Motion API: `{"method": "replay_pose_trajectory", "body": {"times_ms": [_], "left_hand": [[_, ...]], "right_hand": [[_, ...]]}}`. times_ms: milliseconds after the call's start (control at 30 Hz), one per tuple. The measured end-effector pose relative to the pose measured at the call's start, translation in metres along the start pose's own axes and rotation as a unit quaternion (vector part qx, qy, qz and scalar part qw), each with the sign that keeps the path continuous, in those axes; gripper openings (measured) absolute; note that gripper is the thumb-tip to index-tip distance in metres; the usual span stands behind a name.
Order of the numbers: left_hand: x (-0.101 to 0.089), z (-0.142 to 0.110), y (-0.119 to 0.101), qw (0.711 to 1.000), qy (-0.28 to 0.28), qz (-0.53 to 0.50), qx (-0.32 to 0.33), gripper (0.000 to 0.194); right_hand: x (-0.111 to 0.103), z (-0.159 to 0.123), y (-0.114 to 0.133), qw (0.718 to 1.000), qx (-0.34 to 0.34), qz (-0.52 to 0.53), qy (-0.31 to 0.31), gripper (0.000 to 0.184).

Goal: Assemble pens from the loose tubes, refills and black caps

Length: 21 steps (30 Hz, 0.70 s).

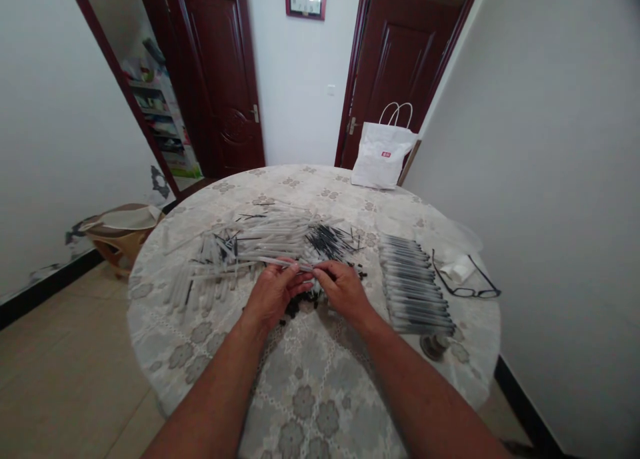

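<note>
Step in hand: a pale tube (277, 263) is being handled with both hands above the worktop (280, 379), in front of the main heap; it appears to be a fine fitting or aligning action.
Left hand (274, 291): narrow grip, the tube held between thumb and fingers.
Right hand (343, 287): narrow pinch at the tube's right end; whether a second piece is held cannot be told.
Move from here: steady, light fingertips are called for, with the tube's end kept in line.
Loose tubes (275, 232): one broad spread, too overlapped to be counted.
Dark rods (327, 240): one main cluster, with strays; not countable.
Black bits (295, 305): many, scattered under and beside the hands; no count possible.
Laid-out sticks (415, 285): one neat row at the right, packed too closely for a sure count.
Glasses (465, 292): one pair, beside the row.
Round object (434, 347): one, near the row's closest end.
White bag (384, 155): one, upright at the far edge.
</note>
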<state>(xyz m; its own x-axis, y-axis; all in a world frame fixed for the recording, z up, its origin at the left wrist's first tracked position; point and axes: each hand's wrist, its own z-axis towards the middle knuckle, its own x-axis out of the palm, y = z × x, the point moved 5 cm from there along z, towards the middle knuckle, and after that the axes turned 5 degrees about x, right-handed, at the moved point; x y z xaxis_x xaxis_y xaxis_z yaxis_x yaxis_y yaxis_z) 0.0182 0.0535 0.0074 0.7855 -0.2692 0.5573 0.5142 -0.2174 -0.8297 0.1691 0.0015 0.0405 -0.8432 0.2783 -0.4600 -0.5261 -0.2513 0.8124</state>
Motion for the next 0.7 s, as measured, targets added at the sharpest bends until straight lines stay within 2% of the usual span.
{"method": "replay_pose_trajectory", "body": {"times_ms": [100,167,233,300,333,367,467,533,700], "left_hand": [[-0.005,0.002,-0.002,0.999,-0.025,-0.046,0.003,0.027],[-0.01,0.004,-0.003,0.996,-0.052,-0.075,0.006,0.021],[-0.013,0.005,-0.004,0.993,-0.07,-0.097,0.007,0.017],[-0.014,0.005,-0.004,0.991,-0.076,-0.114,0.011,0.015],[-0.014,0.005,-0.005,0.99,-0.076,-0.119,0.013,0.015],[-0.013,0.005,-0.005,0.99,-0.073,-0.123,0.016,0.015],[-0.011,0.004,-0.004,0.991,-0.056,-0.117,0.023,0.019],[-0.009,0.003,-0.003,0.993,-0.042,-0.11,0.024,0.021],[-0.005,0.0,-0.001,0.997,-0.017,-0.07,0.015,0.027]], "right_hand": [[0.001,-0.001,0.005,0.999,-0.026,0.015,0.015,0.028],[-0.009,0.001,0.006,0.999,-0.038,0.02,-0.011,0.034],[-0.03,0.006,-0.002,0.993,0.002,0.05,-0.105,0.04],[-0.049,0.008,-0.014,0.969,0.076,0.103,-0.213,0.047],[-0.053,0.007,-0.017,0.958,0.102,0.119,-0.242,0.049],[-0.052,0.007,-0.017,0.958,0.106,0.114,-0.242,0.049],[-0.026,0.004,0.005,0.995,0.006,0.017,-0.095,0.033],[-0.009,-0.002,0.016,0.998,-0.03,-0.009,-0.049,0.026],[0.009,-0.006,0.009,0.999,0.018,0.035,-0.009,0.021]]}}
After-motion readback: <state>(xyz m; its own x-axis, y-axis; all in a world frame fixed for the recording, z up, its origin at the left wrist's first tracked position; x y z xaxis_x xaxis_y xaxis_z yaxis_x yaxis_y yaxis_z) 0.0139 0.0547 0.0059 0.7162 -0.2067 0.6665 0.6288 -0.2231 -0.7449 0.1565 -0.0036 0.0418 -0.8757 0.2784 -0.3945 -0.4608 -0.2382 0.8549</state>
